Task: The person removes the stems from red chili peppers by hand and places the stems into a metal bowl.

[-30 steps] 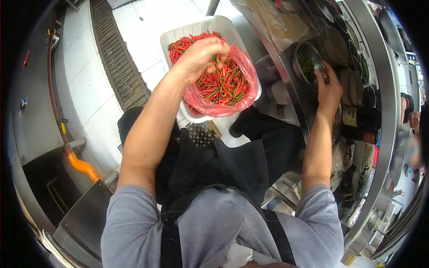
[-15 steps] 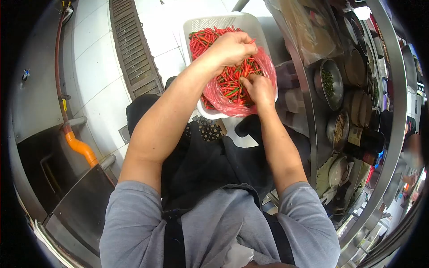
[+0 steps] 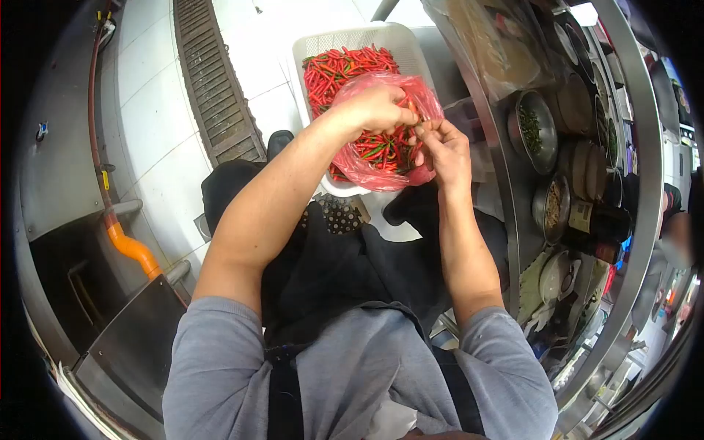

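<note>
A pink plastic bag (image 3: 359, 170) full of red chili peppers (image 3: 381, 150), a few of them green, lies open in a white perforated basket (image 3: 306, 64). More loose chilies (image 3: 330, 73) fill the basket's far end. My left hand (image 3: 375, 110) reaches over the bag, thumb and forefinger pinched. My right hand (image 3: 447, 150) is at the bag's right side, its fingertips also pinched and meeting the left ones. Between them is a small chili, mostly hidden by the fingers.
On the right, a metal shelf holds a bowl of chopped greens (image 3: 534, 132), another bowl (image 3: 551, 209) and dark bottles (image 3: 605, 224). A drain grate (image 3: 216, 81) runs along the tiled floor to the left, near an orange pipe (image 3: 132, 249). A person is partly visible at far right.
My right hand has risen out of the chilies in the bag to meet my left hand. My left hand has come down slightly, and the bag's far edge shows more.
</note>
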The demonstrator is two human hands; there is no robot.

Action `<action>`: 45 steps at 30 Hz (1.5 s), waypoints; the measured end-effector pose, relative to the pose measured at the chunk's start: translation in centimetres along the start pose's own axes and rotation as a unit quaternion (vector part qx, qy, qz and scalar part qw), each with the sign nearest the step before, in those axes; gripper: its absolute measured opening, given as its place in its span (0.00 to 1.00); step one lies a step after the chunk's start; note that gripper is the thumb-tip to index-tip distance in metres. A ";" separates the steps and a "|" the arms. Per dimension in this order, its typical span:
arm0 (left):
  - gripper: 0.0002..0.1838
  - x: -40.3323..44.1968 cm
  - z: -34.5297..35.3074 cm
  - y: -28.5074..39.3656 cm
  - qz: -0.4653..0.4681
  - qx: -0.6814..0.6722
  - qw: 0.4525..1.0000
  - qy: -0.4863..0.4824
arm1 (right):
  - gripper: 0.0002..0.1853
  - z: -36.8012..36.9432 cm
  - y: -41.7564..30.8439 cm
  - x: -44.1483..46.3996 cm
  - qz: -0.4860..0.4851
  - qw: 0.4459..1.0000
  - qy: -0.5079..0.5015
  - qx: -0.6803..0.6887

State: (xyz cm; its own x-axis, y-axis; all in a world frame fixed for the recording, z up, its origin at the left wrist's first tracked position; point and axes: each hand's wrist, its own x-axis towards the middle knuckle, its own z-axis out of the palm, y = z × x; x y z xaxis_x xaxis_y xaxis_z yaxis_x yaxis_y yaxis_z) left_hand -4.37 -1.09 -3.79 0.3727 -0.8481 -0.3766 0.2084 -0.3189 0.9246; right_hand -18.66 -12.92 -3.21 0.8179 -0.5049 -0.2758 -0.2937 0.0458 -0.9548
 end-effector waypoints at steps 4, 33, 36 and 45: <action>0.08 0.9 1.2 -1.0 0.056 -0.110 0.992 -0.037 | 0.07 -0.8 -0.4 -1.1 -0.004 1.000 0.010 -0.004; 0.08 0.6 -1.0 0.1 0.088 -0.190 0.976 0.059 | 0.08 -9.9 -4.9 -0.6 -0.276 0.843 0.271 -0.374; 0.08 0.6 -1.2 0.0 0.082 -0.179 0.978 0.063 | 0.08 -4.4 -1.0 -0.2 -0.304 0.843 0.055 -0.441; 0.08 0.0 -1.7 -0.2 0.081 -0.170 0.979 0.074 | 0.13 0.4 5.0 2.0 -0.300 0.752 -0.128 -0.573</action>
State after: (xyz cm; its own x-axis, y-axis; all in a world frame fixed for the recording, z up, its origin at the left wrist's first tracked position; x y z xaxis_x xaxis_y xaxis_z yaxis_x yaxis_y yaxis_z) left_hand -2.86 -0.33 -4.11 0.5480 -0.7969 -0.2545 0.4159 -0.0044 0.9094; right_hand -18.33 -13.35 -8.61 0.9986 0.0513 0.0150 0.0534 -0.9706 -0.2345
